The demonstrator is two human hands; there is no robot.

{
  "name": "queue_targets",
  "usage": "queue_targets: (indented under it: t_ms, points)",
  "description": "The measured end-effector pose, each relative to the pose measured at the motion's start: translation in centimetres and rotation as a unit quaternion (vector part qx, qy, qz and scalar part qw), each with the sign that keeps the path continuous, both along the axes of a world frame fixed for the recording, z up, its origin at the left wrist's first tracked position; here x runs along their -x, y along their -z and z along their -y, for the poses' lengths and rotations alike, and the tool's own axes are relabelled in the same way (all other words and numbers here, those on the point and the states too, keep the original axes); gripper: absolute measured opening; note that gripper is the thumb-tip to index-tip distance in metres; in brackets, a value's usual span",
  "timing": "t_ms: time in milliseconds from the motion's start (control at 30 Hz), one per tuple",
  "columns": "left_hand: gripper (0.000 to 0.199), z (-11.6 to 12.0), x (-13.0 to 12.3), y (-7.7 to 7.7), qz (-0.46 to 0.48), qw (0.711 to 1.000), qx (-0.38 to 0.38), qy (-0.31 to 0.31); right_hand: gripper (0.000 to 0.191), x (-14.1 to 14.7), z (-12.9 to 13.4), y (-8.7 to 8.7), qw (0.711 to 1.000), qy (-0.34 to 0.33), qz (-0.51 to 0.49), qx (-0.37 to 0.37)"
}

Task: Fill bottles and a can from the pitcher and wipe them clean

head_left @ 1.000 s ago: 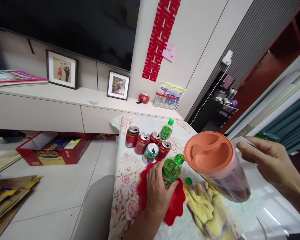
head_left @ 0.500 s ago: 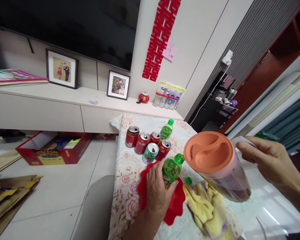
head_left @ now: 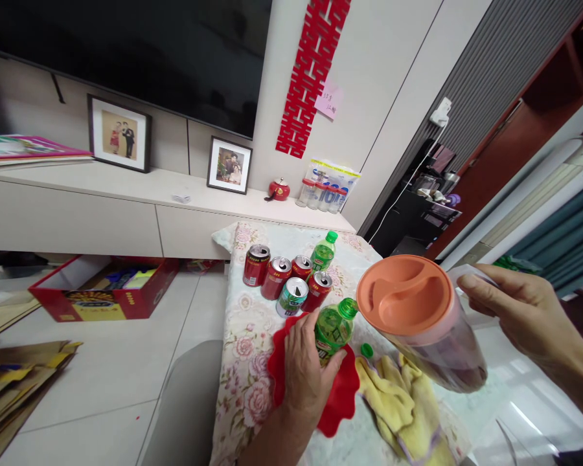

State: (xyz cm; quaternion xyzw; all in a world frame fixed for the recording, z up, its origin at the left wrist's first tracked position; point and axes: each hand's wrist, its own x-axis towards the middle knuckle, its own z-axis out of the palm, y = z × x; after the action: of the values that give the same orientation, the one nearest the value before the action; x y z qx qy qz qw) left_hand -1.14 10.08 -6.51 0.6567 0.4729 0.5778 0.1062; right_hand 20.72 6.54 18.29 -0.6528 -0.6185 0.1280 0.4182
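My left hand (head_left: 307, 369) is wrapped round a green plastic bottle (head_left: 334, 329), uncapped, standing on a red scalloped mat (head_left: 342, 398). By its handle, my right hand (head_left: 512, 307) grips a clear pitcher (head_left: 447, 356) with an orange lid (head_left: 405, 294) and dark liquid inside. The pitcher is tilted toward the bottle, its lid edge close against the bottle's mouth; whether liquid flows between them I cannot tell. A loose green cap (head_left: 366, 350) lies beside the mat, near a crumpled yellow cloth (head_left: 393, 401).
Several opened cans, among them a green one (head_left: 292, 298), cluster behind the mat, with a capped green bottle (head_left: 324, 252) at their back. The flowered tablecloth (head_left: 245, 323) covers the table. A red box (head_left: 150, 294) sits on the floor to the left; a low cabinet (head_left: 184, 223) runs behind.
Hardly anything differs. Both hands, the bottle and the tilted pitcher keep their places, with only a very slight shift of the view.
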Motion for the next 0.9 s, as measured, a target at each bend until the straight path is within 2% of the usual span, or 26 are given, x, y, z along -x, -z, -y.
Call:
queue_targets:
  t_ms: [133, 267, 567, 900]
  points:
    - [0.078, -0.01, -0.05, 0.05, 0.000, 1.000, 0.000, 0.000, 0.053, -0.14, -0.14, -0.18, 0.999, 0.036, -0.037, 0.004]
    - [0.079, 0.00, -0.14, 0.14, 0.005, 1.000, 0.002, 0.000, 0.055, -0.23, -0.21, -0.29, 0.998, 0.040, -0.040, 0.005]
    - [0.082, 0.01, -0.14, 0.04, 0.000, 1.000, 0.001, 0.000, 0.039, 0.50, 0.15, -0.23, 0.999, 0.028, 0.015, -0.010]
    - [0.076, 0.04, -0.11, 0.06, 0.008, 1.000, 0.002, 0.001, 0.040, 0.19, 0.19, -0.18, 0.999, 0.027, 0.028, -0.013]
